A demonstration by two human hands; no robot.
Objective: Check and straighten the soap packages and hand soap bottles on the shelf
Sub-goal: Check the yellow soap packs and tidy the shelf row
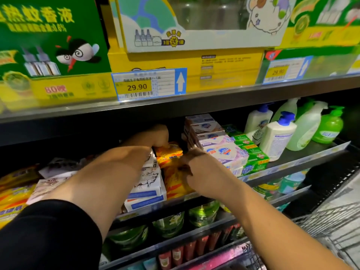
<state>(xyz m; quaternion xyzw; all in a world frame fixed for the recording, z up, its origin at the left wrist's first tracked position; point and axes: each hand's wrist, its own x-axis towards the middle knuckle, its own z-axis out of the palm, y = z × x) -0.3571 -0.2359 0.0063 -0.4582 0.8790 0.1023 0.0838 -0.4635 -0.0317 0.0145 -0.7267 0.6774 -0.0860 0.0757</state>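
Black sleeve (48,236); hands (153,136) (196,166) grip yellow package (171,152), dark shelf (303,152).

Black sleeve (48,232) on the left arm at 8 o'clock: plain, matte, loose-fitting, ending in a rounded edge well short of the wrist. Beyond it, bare forearm up to the left grip (155,136) near centre. Right forearm bare along its whole visible length, from 5 o'clock up to the right grip (196,168).
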